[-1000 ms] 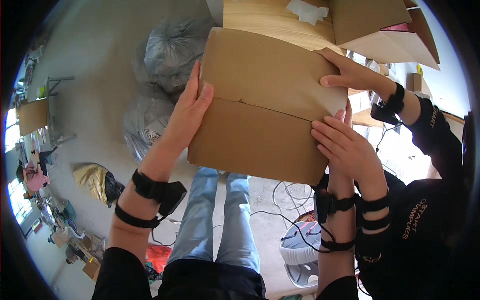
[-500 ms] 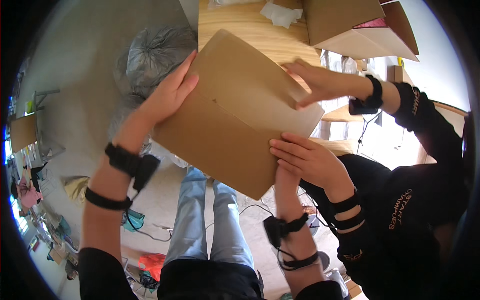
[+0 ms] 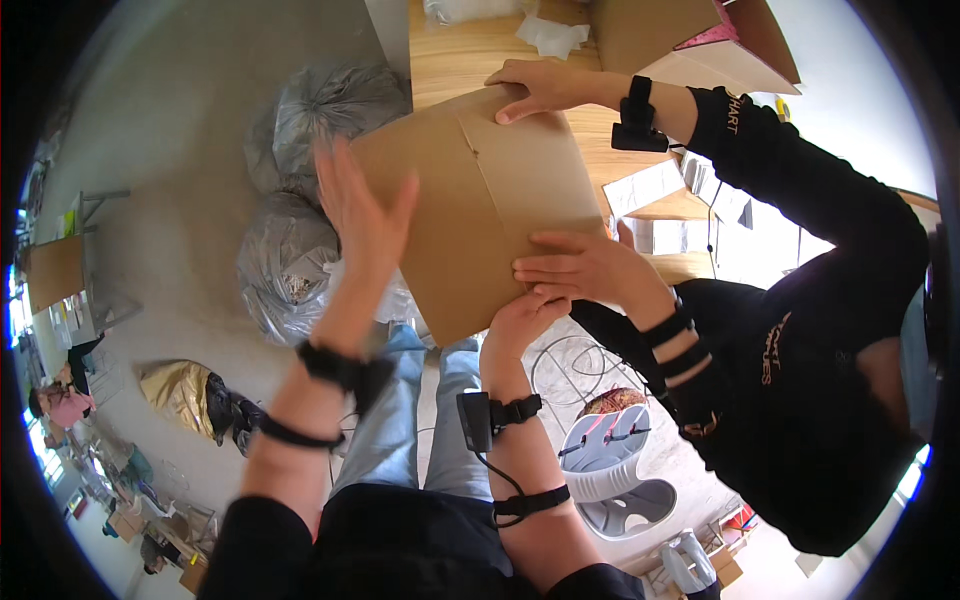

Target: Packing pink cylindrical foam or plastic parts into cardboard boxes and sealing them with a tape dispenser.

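1. A flattened brown cardboard box is held up in the air, between the wearer's lap and the edge of a wooden desk. Judging by the grips, it is held clear of the desk so that two people can handle it together.

2. The wearer's left hand is open wide, fingers spread, at the box's left edge. It looks blurred, and whether the palm touches the cardboard cannot be told.

3. The wearer's right hand is curled under the box's lower edge, apparently propping it from below.

4. A second person in a black long-sleeved top stands on the right. One of their hands lies flat on the top corner; the other presses the lower right part, probably to steady it.

5. The box's long axis runs diagonally, from the lower middle of the view up toward the desk at the upper right. A seam crosses its face.

6. Grey plastic bags lie on the floor to the left. An open carton sits on the desk beyond.
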